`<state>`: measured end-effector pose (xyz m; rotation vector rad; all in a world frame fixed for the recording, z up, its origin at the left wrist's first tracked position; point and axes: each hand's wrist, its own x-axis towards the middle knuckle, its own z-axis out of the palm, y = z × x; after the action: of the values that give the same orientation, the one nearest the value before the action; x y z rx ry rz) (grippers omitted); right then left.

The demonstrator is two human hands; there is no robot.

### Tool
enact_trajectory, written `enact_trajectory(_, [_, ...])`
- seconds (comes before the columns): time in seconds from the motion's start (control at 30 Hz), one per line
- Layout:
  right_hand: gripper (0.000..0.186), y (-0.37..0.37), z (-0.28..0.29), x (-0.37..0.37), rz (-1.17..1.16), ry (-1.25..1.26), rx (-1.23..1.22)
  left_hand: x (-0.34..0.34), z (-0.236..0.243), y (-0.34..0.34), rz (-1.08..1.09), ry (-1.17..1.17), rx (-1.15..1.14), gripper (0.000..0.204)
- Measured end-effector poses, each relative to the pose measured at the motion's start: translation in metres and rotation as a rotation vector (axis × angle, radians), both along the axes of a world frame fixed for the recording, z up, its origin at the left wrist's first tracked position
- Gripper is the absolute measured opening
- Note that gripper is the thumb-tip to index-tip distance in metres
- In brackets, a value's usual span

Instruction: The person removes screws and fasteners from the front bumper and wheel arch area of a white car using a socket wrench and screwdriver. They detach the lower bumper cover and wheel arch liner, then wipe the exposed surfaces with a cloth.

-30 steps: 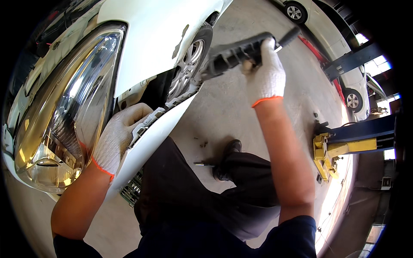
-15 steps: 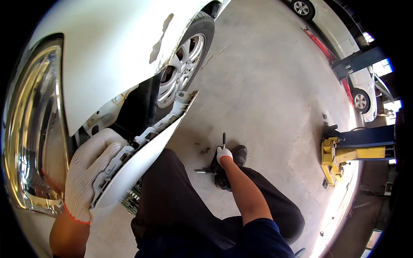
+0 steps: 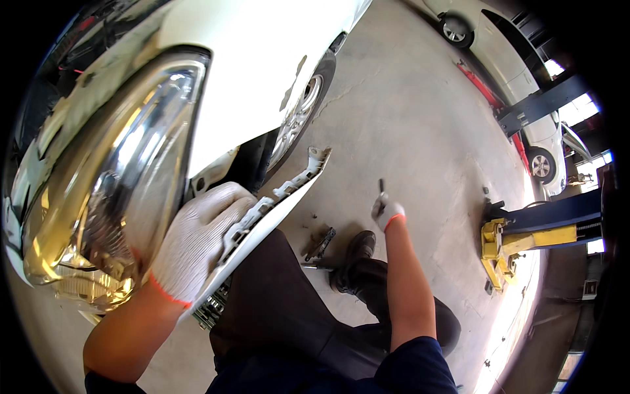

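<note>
My left hand [image 3: 207, 230], in a white knit glove with an orange cuff, curls over the upper edge of a white bumper cover [image 3: 259, 233]. Clips and a bracket strip line that edge, and my fingertips are partly hidden behind it. The cover's end stands away from the white fender [image 3: 262, 59], below the headlight [image 3: 131, 177]. Out to the right over the floor, my gloved right hand [image 3: 386, 210] is closed around a short dark tool [image 3: 381, 186]. Its kind is unclear; only one end sticks up from the fist.
A dark bracket-like piece [image 3: 319, 244] and a silver tool [image 3: 317, 266] lie on the floor by my shoe [image 3: 361, 248]. The car's front wheel [image 3: 305, 108] is beyond the cover. A blue and yellow lift post [image 3: 525, 236] stands at right, another white car [image 3: 518, 72] behind.
My right hand has risen from beside my shoes and moved right with the dark tool. The view has shifted toward the headlight. My left hand still grips the bumper cover.
</note>
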<state>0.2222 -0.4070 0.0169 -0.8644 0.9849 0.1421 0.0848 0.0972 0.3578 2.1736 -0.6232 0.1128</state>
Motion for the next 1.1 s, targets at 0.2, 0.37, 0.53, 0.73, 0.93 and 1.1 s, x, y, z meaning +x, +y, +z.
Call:
enact_trajectory(0.2, [0.015,0.098,0.293,0.016,0.279,-0.806,-0.042,-0.002,-0.019,0.008,-0.015,-0.066,-0.001,0.021])
enact_trajectory(0.37, [0.023,0.239,0.416,-0.023,0.932,-0.871,-0.827,0.001,-0.017,0.004,0.042,0.329,-0.159,0.030])
enact_trajectory(0.53, [0.023,0.337,0.424,-0.006,0.798,-1.582,-1.250,0.000,-0.010,0.011,0.013,0.369,-0.227,0.034])
enact_trajectory(0.73, [0.019,0.394,0.474,0.055,0.372,-2.245,-1.648,-0.011,0.013,0.010,-0.023,0.004,0.154,0.045])
enact_trajectory(0.93, [0.034,0.425,0.483,0.111,0.423,-2.263,-1.874,-0.034,0.042,-0.011,0.433,0.827,-0.584,0.060])
enact_trajectory(1.1, [0.046,0.444,0.494,0.134,0.799,-2.188,-1.355,-0.038,0.084,-0.035,0.546,0.417,0.097,0.049])
